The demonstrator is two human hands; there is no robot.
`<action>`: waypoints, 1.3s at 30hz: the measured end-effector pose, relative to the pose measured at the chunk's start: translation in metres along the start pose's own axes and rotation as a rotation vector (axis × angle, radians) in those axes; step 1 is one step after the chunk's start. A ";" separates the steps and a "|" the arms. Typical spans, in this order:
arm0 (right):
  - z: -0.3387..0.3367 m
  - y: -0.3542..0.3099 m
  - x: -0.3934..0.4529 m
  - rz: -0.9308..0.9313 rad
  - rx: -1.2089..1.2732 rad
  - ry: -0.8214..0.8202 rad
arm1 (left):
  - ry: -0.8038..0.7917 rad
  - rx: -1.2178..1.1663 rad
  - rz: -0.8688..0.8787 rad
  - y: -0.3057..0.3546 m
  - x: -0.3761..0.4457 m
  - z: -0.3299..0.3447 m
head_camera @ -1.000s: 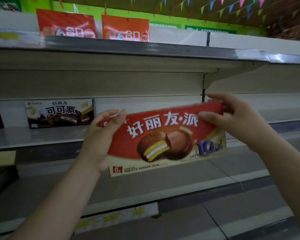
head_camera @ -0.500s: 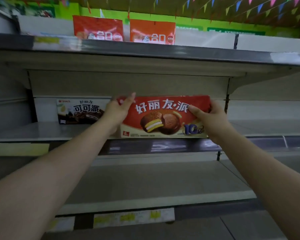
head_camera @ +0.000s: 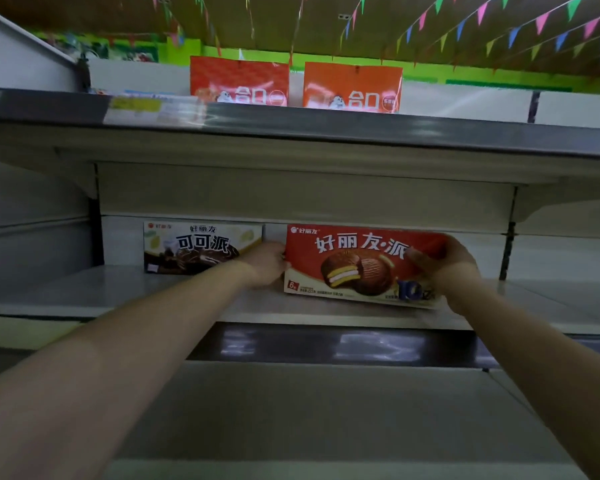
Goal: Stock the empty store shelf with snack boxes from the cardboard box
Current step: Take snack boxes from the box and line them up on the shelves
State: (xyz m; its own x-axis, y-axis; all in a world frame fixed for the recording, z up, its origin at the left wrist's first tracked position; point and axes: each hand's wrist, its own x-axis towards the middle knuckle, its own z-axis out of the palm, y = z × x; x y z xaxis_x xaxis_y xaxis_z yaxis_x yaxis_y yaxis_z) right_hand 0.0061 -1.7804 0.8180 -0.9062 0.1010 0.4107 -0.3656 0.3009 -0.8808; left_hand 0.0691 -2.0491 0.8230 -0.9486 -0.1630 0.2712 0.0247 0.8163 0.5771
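A red snack box (head_camera: 357, 265) with a chocolate pie picture stands upright on the middle shelf (head_camera: 84, 292), its bottom edge on the shelf board. My left hand (head_camera: 267, 265) grips its left end and my right hand (head_camera: 444, 261) grips its right end, thumb over the front. A dark cocoa-pie snack box (head_camera: 194, 247) stands upright at the back of the same shelf, just left of my left hand. The cardboard box is out of view.
Two orange-red boxes (head_camera: 239, 81) (head_camera: 352, 86) stand on the top shelf (head_camera: 326, 128). A lower shelf board (head_camera: 309, 410) juts out below my arms. Vertical shelf brackets (head_camera: 506, 251) stand to the right. Coloured bunting hangs from the ceiling.
Both hands have carried the red box up and away from me onto the middle shelf, setting it down to the right of the dark box. My view has tilted upward.
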 end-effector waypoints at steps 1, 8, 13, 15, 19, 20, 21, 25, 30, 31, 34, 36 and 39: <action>0.003 -0.002 0.006 0.001 -0.073 0.017 | 0.010 0.019 0.019 -0.002 0.007 -0.001; 0.033 0.000 0.029 -0.010 -0.111 0.019 | 0.156 0.039 0.050 -0.023 0.032 0.001; 0.050 -0.003 0.050 -0.151 -0.444 -0.049 | 0.312 0.165 0.005 -0.036 0.037 -0.003; 0.049 -0.012 0.055 -0.181 -0.646 -0.044 | 0.352 0.201 -0.014 -0.038 0.037 -0.003; 0.054 -0.012 0.054 -0.191 -0.736 -0.007 | 0.339 0.250 -0.054 -0.043 0.041 0.001; 0.056 -0.007 0.055 -0.198 -0.698 -0.007 | 0.328 0.261 -0.056 -0.045 0.041 0.003; 0.056 -0.003 0.055 -0.199 -0.635 -0.016 | 0.313 0.266 -0.050 -0.044 0.040 0.004; 0.056 0.007 0.055 -0.116 -0.305 -0.092 | 0.241 0.202 -0.015 -0.038 0.037 0.007; 0.053 0.007 0.051 -0.103 -0.248 0.013 | 0.249 0.100 0.056 -0.028 0.029 0.005; 0.053 0.006 0.049 -0.102 -0.242 0.019 | 0.260 0.104 0.054 -0.028 0.027 0.005; 0.054 0.004 0.041 -0.108 -0.235 0.004 | 0.287 0.112 -0.001 -0.029 0.024 0.002; 0.054 -0.002 0.036 -0.103 -0.208 -0.022 | 0.285 0.057 -0.048 -0.029 0.022 -0.002; 0.051 -0.016 0.034 -0.109 -0.261 -0.079 | 0.212 -0.134 -0.105 -0.024 0.013 -0.018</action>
State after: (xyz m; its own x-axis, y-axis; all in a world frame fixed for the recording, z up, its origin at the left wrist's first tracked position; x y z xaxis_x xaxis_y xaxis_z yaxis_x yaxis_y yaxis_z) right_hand -0.0296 -1.8306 0.8336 -0.8821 -0.0167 0.4707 -0.4040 0.5408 -0.7378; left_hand 0.0613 -2.0809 0.8260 -0.8612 -0.3672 0.3513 -0.0157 0.7102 0.7038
